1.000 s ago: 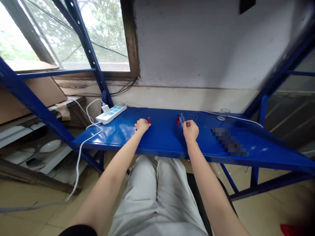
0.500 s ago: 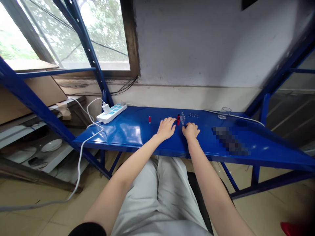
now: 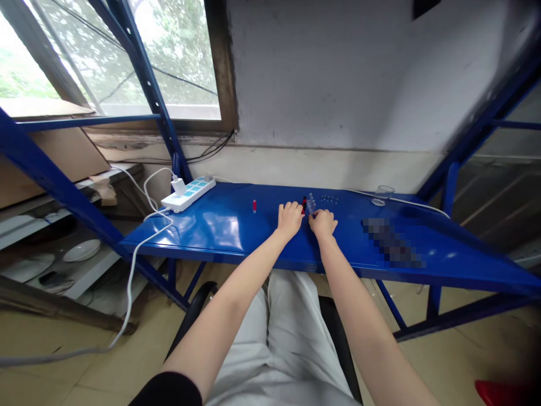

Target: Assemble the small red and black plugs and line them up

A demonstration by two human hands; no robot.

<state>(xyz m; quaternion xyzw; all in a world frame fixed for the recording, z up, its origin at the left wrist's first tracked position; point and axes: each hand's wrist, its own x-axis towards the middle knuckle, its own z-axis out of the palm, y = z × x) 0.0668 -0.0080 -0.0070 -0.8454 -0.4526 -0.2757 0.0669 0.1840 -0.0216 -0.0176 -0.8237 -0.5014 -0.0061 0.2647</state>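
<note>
On the blue table, my left hand (image 3: 289, 219) has its fingers curled, with the tips at a small red-and-black piece (image 3: 304, 205) that it partly hides. Just right of it, a cluster of small clear pieces (image 3: 311, 202) stands close by. My right hand (image 3: 323, 224) is closed, thumb and finger together at the near side of this cluster; what lies between them is too small to make out. Another small red piece with a clear end (image 3: 254, 206) stands alone to the left. Behind my right hand sits a row of several tiny pieces (image 3: 329, 198).
A white power strip (image 3: 189, 193) with a plug and cable occupies the table's left end. A clear cup (image 3: 382, 195) is at the back right, near a white cable. A blurred-out dark object (image 3: 393, 242) lies right of my hands. Blue frame posts (image 3: 450, 189) rise at both ends.
My left hand has moved slightly forward and its fingers have curled in at the red-and-black piece. My right hand has come closer to the clear cluster. The view has shifted a little.
</note>
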